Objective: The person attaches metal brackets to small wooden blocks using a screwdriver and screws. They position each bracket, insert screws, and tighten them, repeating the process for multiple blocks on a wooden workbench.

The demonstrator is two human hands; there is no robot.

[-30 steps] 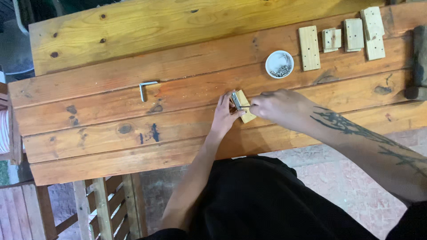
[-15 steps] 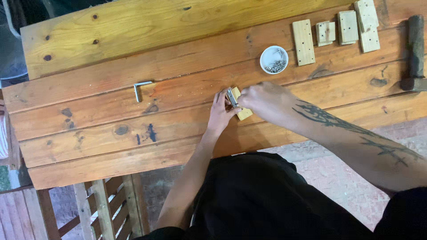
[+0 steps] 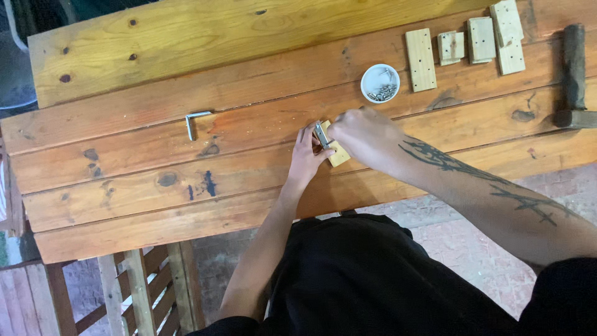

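A small pale wooden block (image 3: 337, 153) lies on the plank table (image 3: 186, 180) with a small grey metal bracket (image 3: 321, 134) on top of it. My left hand (image 3: 306, 155) presses against the block's left side, fingers on the bracket. My right hand (image 3: 362, 135) covers the block's upper right end, its fingers curled at the bracket. What the right fingertips hold is hidden. Just beyond the right hand stands a white round dish (image 3: 380, 83) with several small metal screws.
Several pale wooden pieces (image 3: 421, 51) with drilled holes lie at the table's far right. A hammer (image 3: 573, 74) rests at the right edge. A metal angle bracket (image 3: 194, 121) lies to the left. A wooden chair (image 3: 134, 283) stands below the table's near edge.
Both hands stay on the block and bracket. The right hand has shifted slightly over the block's end. The view has drifted, so the hammer shows more fully.
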